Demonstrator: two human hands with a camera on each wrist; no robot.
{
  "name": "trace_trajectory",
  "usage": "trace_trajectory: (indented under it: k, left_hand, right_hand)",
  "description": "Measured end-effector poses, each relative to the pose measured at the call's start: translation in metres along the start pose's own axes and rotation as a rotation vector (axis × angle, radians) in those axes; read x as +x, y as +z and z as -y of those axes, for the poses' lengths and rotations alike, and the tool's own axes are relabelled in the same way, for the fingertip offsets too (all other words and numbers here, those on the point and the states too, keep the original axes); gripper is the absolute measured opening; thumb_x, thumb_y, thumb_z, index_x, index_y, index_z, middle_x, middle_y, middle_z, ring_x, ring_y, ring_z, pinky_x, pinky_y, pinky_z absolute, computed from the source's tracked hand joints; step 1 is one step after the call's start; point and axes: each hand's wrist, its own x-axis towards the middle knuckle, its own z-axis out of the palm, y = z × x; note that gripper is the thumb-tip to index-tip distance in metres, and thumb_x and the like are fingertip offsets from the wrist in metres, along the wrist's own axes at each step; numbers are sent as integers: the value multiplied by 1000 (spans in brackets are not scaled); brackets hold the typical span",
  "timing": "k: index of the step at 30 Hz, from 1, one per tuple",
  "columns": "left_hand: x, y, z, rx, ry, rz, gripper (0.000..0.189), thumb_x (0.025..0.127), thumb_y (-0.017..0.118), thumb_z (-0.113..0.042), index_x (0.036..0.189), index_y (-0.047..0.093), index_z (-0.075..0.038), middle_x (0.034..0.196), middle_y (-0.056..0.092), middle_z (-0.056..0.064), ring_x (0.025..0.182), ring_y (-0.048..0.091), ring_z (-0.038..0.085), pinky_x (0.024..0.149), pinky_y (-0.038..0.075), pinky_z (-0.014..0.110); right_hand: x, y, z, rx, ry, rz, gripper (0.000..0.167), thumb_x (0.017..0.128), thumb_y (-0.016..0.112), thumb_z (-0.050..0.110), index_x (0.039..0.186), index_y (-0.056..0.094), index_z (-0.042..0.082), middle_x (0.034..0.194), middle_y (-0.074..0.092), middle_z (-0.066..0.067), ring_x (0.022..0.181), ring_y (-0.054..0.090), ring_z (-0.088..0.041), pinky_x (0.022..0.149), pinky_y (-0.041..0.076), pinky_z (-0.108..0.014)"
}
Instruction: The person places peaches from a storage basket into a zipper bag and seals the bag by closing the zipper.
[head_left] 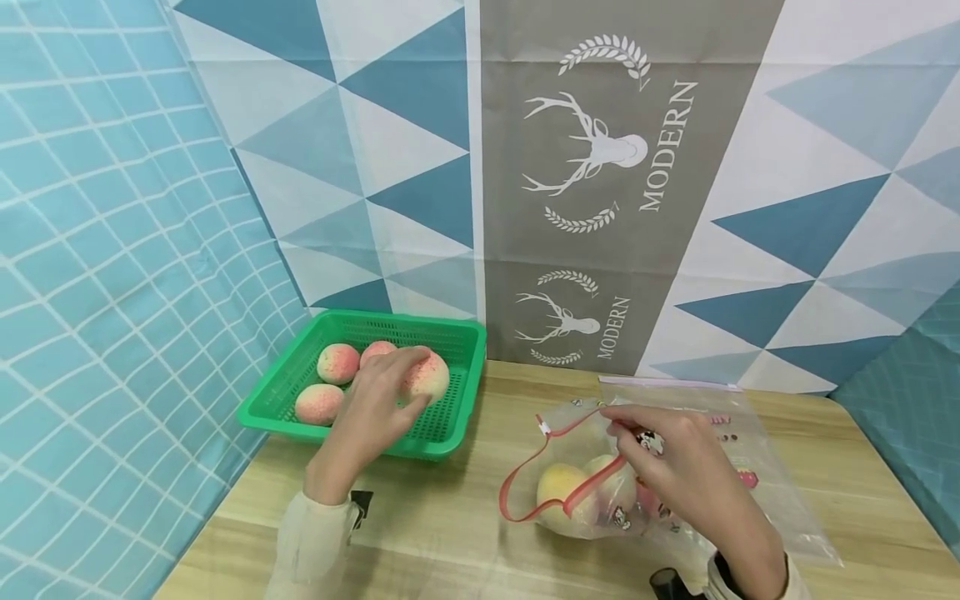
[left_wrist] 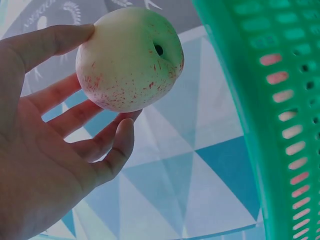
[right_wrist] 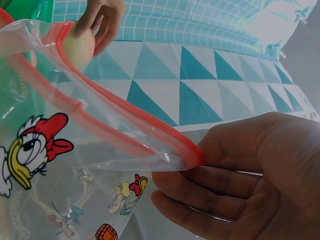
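My left hand [head_left: 372, 410] grips a pale peach with red speckles [head_left: 430, 379] over the right part of the green basket [head_left: 474, 375]. In the left wrist view, thumb and fingers hold this peach [left_wrist: 127, 62], its dark stem hole showing, beside the basket wall [left_wrist: 245, 115]. Three more pinkish peaches [head_left: 318, 404] lie in the basket. My right hand [head_left: 686, 462] pinches the red zip rim of a clear plastic bag [right_wrist: 95, 170] printed with cartoon figures. The bag's mouth gapes toward the basket. Inside are a yellowish peach [head_left: 558, 486] and paler fruit, partly hidden by the printed plastic.
A second clear zip bag [head_left: 787, 500] with a pale pink top lies flat behind and right of the first. The wooden table [head_left: 420, 517] meets a patterned cloth backdrop [head_left: 420, 167] at the back and a blue checked cloth [head_left: 112, 292] on the left.
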Motion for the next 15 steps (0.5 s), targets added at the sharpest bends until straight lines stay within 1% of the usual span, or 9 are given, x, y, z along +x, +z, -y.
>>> trace_trajectory:
  k: [4, 9, 11, 15]
  left_hand:
    - [0, -2, -9, -5, 38, 3, 53, 82, 81, -15, 131, 62, -8, 133, 61, 6, 123, 54, 30, 103, 43, 48]
    - [-1, -4, -17, -29, 90, 3, 51, 82, 82, -15, 129, 63, -8, 132, 61, 7, 119, 55, 30, 96, 49, 47]
    - [0, -5, -21, -39, 114, -9, 51, 82, 82, -15, 128, 64, -8, 130, 61, 6, 118, 56, 28, 95, 50, 46]
    - [0, -7, -29, -58, 156, -47, 51, 82, 80, -17, 129, 64, -9, 130, 61, 4, 119, 55, 27, 96, 49, 45]
  right_hand:
    - [0, 0, 0, -3, 8, 3, 27, 83, 75, -1, 104, 78, 15, 93, 76, 6, 80, 65, -6, 66, 52, -30]
    - [-1, 0, 0, -4, 14, 10, 27, 83, 75, 0, 104, 78, 17, 94, 75, 7, 80, 65, -6, 66, 52, -29]
    - [-1, 0, 0, -2, 11, 11, 27, 83, 75, 0, 105, 78, 17, 94, 75, 7, 80, 65, -5, 66, 52, -30]
    - [0, 0, 0, 2, 2, 9, 27, 84, 74, 0, 105, 78, 16, 94, 75, 7, 82, 67, -7, 67, 53, -32]
